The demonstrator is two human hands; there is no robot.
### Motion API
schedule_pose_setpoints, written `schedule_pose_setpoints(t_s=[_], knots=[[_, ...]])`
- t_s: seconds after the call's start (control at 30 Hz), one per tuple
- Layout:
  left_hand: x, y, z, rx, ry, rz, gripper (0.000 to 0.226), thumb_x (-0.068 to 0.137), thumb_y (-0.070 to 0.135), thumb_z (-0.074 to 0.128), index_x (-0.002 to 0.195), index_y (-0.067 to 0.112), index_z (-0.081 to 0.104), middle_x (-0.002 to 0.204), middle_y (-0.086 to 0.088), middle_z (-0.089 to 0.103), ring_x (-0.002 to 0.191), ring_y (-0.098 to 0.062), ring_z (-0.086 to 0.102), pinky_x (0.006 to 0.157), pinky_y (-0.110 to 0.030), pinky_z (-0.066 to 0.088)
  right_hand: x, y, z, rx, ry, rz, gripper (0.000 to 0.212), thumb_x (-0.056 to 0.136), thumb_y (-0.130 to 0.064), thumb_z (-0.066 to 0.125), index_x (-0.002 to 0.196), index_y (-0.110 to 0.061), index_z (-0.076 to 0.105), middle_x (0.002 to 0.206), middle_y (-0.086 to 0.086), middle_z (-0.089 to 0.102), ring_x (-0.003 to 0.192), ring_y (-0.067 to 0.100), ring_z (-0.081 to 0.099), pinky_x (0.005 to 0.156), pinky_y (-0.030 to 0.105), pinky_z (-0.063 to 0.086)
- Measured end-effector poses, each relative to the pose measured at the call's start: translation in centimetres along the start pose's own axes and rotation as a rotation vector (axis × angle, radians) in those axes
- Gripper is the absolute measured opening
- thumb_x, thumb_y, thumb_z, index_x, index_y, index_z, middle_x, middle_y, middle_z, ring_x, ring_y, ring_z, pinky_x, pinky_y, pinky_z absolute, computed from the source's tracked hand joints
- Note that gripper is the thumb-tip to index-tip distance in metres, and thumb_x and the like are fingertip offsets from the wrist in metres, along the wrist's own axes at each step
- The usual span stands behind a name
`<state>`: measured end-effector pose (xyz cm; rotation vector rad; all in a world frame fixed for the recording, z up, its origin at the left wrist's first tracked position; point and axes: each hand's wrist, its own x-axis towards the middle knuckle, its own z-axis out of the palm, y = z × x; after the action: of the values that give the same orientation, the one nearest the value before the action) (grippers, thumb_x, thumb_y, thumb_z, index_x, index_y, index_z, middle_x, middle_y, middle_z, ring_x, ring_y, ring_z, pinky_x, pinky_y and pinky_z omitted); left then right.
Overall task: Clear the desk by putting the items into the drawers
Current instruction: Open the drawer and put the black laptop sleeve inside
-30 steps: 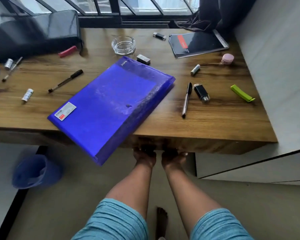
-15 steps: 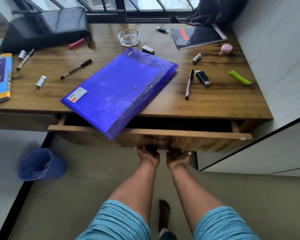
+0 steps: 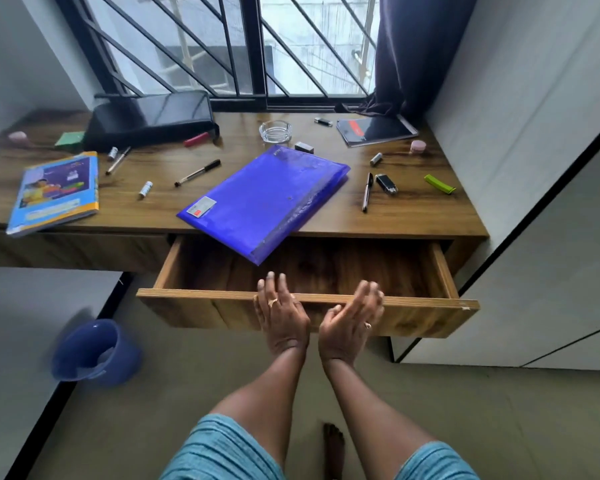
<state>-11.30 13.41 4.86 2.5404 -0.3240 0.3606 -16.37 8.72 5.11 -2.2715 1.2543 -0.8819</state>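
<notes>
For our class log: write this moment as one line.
stage: wooden drawer open | left hand: empty | right hand: empty | blue plastic folder: on desk, overhanging drawer

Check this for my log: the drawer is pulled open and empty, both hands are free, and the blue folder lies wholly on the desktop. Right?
One thing is wrong. In the head view the blue folder is not wholly on the desktop: its near corner juts past the desk edge over the open, empty drawer. The left hand and right hand are free.
</notes>
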Motion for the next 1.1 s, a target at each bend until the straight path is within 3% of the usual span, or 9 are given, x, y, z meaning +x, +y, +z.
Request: schedule_pose_setpoints(t_s=[0.07, 0.13, 0.23, 0.33, 0.63, 0.8, 0.97, 1.1], knots=[[0.8, -0.4, -1.0, 0.069, -0.213, 0.064, 0.034, 0.091, 0.012, 0.054, 0.123, 0.003, 0.061, 0.126, -0.016, 0.061, 0.127, -0.032, 0.051, 0.113, -0.044, 0.030, 0.1, -0.6, -0.6, -0.133, -0.154, -0.238, 0.053, 0.081, -0.012, 0.033, 0.123, 0.009, 0.057, 0.128, 0.025, 0.056, 0.123, 0.040, 0.051, 0.105, 0.050, 0.036], [1.7, -1.2, -1.7, 0.143, -0.354, 0.134, 0.036, 0.099, 0.021, 0.035, 0.126, 0.009, 0.056, 0.126, -0.010, 0.060, 0.127, -0.025, 0.046, 0.117, -0.036, 0.020, 0.5, -1.2, -0.6, -0.212, -0.369, -0.350, 0.054, 0.088, -0.020, 0.026, 0.125, 0.005, 0.057, 0.129, 0.022, 0.057, 0.126, 0.035, 0.050, 0.111, 0.047, 0.030], [2.5, -2.2, -3.0, 0.133, -0.476, 0.194, 0.033, 0.098, 0.019, 0.031, 0.120, 0.011, 0.056, 0.124, -0.008, 0.058, 0.124, -0.025, 0.045, 0.116, -0.034, 0.022, 1.2, -1.3, -0.4, -0.274, -0.458, -0.372, 0.037, 0.095, -0.022, 0.039, 0.120, -0.004, 0.059, 0.121, 0.016, 0.061, 0.117, 0.031, 0.053, 0.111, 0.038, 0.027], [2.2, -2.1, -4.0, 0.112, -0.560, 0.172, 0.032, 0.097, 0.018, 0.032, 0.117, 0.010, 0.056, 0.125, -0.010, 0.056, 0.124, -0.028, 0.044, 0.111, -0.035, 0.030, 0.9, -1.5, -1.4, -0.333, -0.496, -0.365, 0.034, 0.097, -0.024, 0.033, 0.115, -0.010, 0.058, 0.118, 0.010, 0.062, 0.113, 0.026, 0.053, 0.107, 0.034, 0.029], [-4.8, -3.9, -6.6, 0.192, -0.545, 0.211, 0.036, 0.098, 0.025, 0.031, 0.124, 0.009, 0.051, 0.125, -0.012, 0.051, 0.119, -0.029, 0.042, 0.111, -0.037, 0.027, -5.1, -2.0, -5.5, -0.421, -0.470, -0.231, 0.034, 0.096, -0.019, 0.035, 0.105, -0.008, 0.066, 0.106, 0.010, 0.068, 0.102, 0.024, 0.061, 0.087, 0.031, 0.049], [-8.2, -5.0, -8.6, 0.266, -0.564, 0.262, 0.040, 0.096, 0.023, 0.031, 0.131, 0.010, 0.045, 0.133, -0.011, 0.047, 0.129, -0.029, 0.037, 0.118, -0.039, 0.016, -7.8, -1.7, -8.1, -0.458, -0.529, -0.186, 0.034, 0.095, -0.022, 0.036, 0.100, -0.011, 0.068, 0.100, 0.008, 0.071, 0.093, 0.023, 0.066, 0.068, 0.027, 0.046], [-10.0, -5.7, -10.4, 0.266, -0.594, 0.297, 0.035, 0.097, 0.026, 0.034, 0.124, 0.012, 0.051, 0.125, -0.009, 0.053, 0.116, -0.026, 0.046, 0.102, -0.036, 0.034, -9.8, -1.4, -10.0, -0.447, -0.559, -0.166, 0.033, 0.094, -0.022, 0.037, 0.099, -0.012, 0.068, 0.100, 0.008, 0.071, 0.093, 0.023, 0.067, 0.065, 0.025, 0.042], [-11.5, -5.9, -11.9, 0.211, -0.553, 0.269, 0.035, 0.099, 0.030, 0.031, 0.115, 0.012, 0.057, 0.116, -0.010, 0.059, 0.109, -0.025, 0.050, 0.095, -0.035, 0.039, -11.4, -0.7, -11.4, -0.439, -0.578, -0.172, 0.034, 0.094, -0.016, 0.036, 0.101, -0.010, 0.069, 0.102, 0.009, 0.070, 0.095, 0.025, 0.067, 0.067, 0.027, 0.045]])
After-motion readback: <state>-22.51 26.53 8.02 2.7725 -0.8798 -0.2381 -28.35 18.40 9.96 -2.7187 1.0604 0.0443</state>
